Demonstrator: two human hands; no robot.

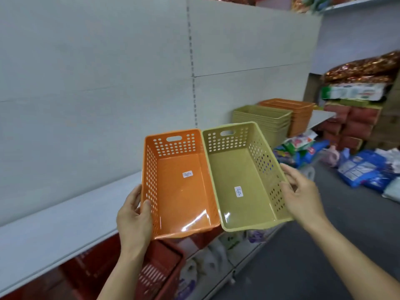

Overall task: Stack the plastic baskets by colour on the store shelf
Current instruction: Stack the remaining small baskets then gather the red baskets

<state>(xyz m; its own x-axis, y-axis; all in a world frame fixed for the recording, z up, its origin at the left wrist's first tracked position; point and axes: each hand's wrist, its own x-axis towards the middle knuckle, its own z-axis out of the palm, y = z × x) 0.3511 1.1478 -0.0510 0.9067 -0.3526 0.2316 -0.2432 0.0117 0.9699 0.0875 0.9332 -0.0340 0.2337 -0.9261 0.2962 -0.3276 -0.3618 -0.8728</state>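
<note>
Grey shelf (65, 217) beside both baskets: left hand (134, 219) clasps the orange basket (181, 187), right hand (303, 195) the green basket (242, 180); one-sided grips risk tipping.

Two perforated rectangular plastic baskets are hanging in the air side by side, rims touching: an orange one (181, 182) and an olive-green one (242, 176). Beyond them, stacks of green (263, 121) and orange baskets (299, 114) are sitting on the grey metal shelf (54, 224).
</note>
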